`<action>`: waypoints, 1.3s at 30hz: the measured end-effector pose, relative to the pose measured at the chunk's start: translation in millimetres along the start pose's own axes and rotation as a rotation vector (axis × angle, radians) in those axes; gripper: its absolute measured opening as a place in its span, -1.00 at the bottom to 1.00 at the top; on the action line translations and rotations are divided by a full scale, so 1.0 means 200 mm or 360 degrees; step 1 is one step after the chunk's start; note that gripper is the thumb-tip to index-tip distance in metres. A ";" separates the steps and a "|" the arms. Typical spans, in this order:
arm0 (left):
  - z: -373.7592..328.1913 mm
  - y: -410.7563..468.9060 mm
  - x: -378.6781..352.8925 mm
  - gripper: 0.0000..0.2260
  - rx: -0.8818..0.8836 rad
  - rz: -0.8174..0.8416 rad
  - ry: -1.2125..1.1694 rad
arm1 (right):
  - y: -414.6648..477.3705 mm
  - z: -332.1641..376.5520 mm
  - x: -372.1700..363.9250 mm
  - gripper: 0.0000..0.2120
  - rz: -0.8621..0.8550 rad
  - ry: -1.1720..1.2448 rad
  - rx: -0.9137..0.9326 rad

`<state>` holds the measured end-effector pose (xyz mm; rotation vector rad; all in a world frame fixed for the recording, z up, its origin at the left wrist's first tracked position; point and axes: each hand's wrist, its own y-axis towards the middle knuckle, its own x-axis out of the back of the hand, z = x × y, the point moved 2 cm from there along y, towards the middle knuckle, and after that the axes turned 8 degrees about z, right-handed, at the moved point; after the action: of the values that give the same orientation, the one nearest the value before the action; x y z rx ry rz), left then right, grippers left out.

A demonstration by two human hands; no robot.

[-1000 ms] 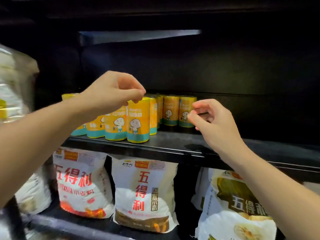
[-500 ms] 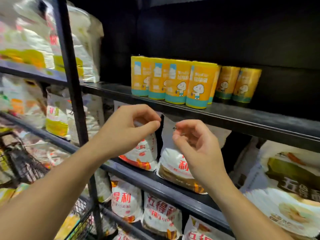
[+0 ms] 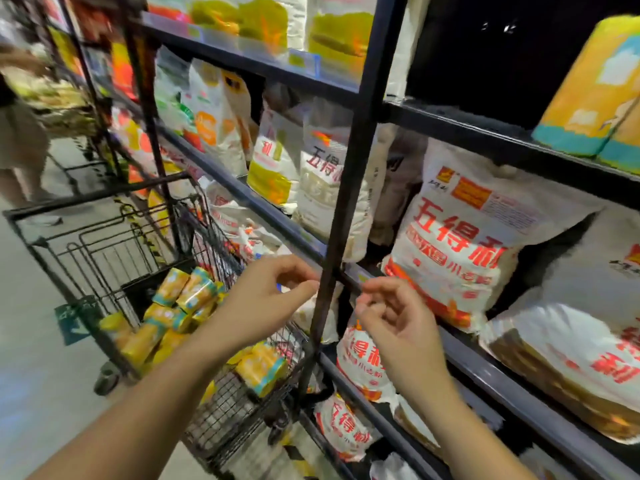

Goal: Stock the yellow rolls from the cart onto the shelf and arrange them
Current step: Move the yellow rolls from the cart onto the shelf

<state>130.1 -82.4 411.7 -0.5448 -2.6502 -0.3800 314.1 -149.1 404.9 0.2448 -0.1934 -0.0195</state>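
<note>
Yellow wrappers with a teal band at each end mark the rolls (image 3: 194, 292), which lie jumbled on their sides in the wire cart (image 3: 86, 199), heaped toward its shelf-side wall and pointing every which way. Pale printed patches show on the wrappers, but the print is too blurred to read. Two stocked rolls (image 3: 588, 98) stand upright at the far right, side by side and touching, on the shelf (image 3: 467, 129) above the flour bags (image 3: 460, 244). Each has a teal band at the base. The left one has a white-and-blue patch higher up, and the right one is cut off by the frame edge.

Left hand (image 3: 263, 303) hovers above the cart's shelf-side edge, just left of the black post (image 3: 346, 202) of the rack. Its fingers (image 3: 294, 271) are loosely curled, thumb and forefinger tips close together, and they hold nothing. Right hand (image 3: 394, 320) hangs just right of the post, in front of the bags on a lower shelf. Its fingers (image 3: 377, 296) are loosely curled too, and empty. The post stands between the two hands, which are near each other but apart.

The left forearm crosses over the cart basket, hiding part of the heap. White bags with red characters fill the lower shelves, and yellow and green packs (image 3: 263, 26) sit higher up. Someone else (image 3: 17, 140) stands at the far left on the pale floor (image 3: 34, 341).
</note>
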 end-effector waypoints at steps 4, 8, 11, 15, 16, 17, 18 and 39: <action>0.35 -0.08 0.22 -0.93 0.0262 -0.0106 0.0059 | 0.16 -0.17 -0.29 -0.82 0.0143 0.0053 -0.0107; 0.62 -0.18 0.36 -0.95 0.0525 -0.0179 0.0045 | 0.26 -0.33 -0.52 -0.80 0.0245 0.0097 -0.0210; 0.82 -0.25 0.43 -0.95 0.0706 -0.0280 -0.0005 | 0.33 -0.46 -0.68 -0.80 0.0329 0.0084 -0.0310; 1.05 -0.31 0.45 -0.94 0.0877 -0.0313 -0.0006 | 0.43 -0.63 -0.84 -0.80 0.0425 0.0017 -0.0434; 1.10 -0.32 0.44 -0.94 0.0919 -0.0316 -0.0017 | 0.45 -0.68 -0.87 -0.80 0.0459 -0.0015 -0.0445; 1.16 -0.33 0.43 -0.94 0.0963 -0.0323 -0.0033 | 0.48 -0.73 -0.90 -0.80 0.0494 -0.0047 -0.0456; 1.20 -0.34 0.42 -0.94 0.1012 -0.0329 -0.0041 | 0.50 -0.77 -0.93 -0.80 0.0529 -0.0070 -0.0476; 2.15 -0.07 0.05 -0.93 0.1962 -0.0322 -0.0333 | 1.12 -2.08 -1.24 -0.73 0.1317 -0.0979 -0.0925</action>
<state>-26.4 53.8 35.2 0.1030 -2.5062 1.2414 149.1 177.6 17.2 -0.4451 -0.8726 0.6694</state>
